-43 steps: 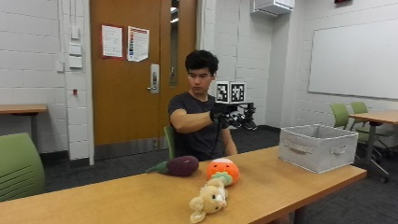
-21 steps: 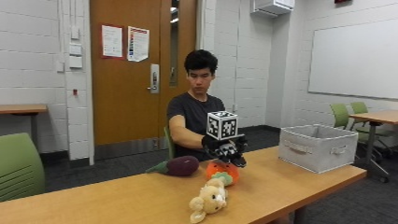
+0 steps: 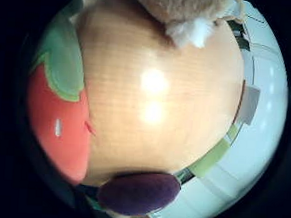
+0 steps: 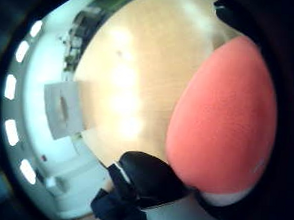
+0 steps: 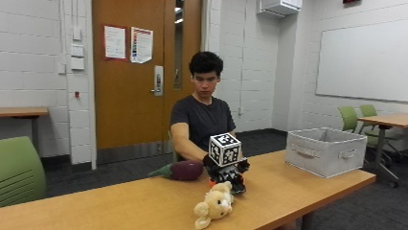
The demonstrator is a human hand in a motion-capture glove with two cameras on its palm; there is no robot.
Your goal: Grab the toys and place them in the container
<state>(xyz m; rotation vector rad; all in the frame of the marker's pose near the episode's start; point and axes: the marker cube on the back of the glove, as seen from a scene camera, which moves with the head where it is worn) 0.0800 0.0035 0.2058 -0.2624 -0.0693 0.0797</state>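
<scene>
My gloved right hand sits on top of an orange plush toy with a green leaf top at the middle of the wooden table. Its fingers reach down around the toy, and only a sliver of orange shows in the outside view. The toy fills much of the thumb side view, with the gloved thumb at its edge. A purple eggplant toy lies just behind and left of the hand. A beige plush animal lies in front of it. The grey fabric container stands at the table's right end.
The person sits behind the table, their other hand out of sight. A green chair stands at the left. Another table with green chairs stands at the far right. Bare tabletop lies between the toys and the container.
The gloved hand came down from chest height, reached the orange toy half a second ago, and now sits lower on it, covering it. The other toys and the container have not moved.
</scene>
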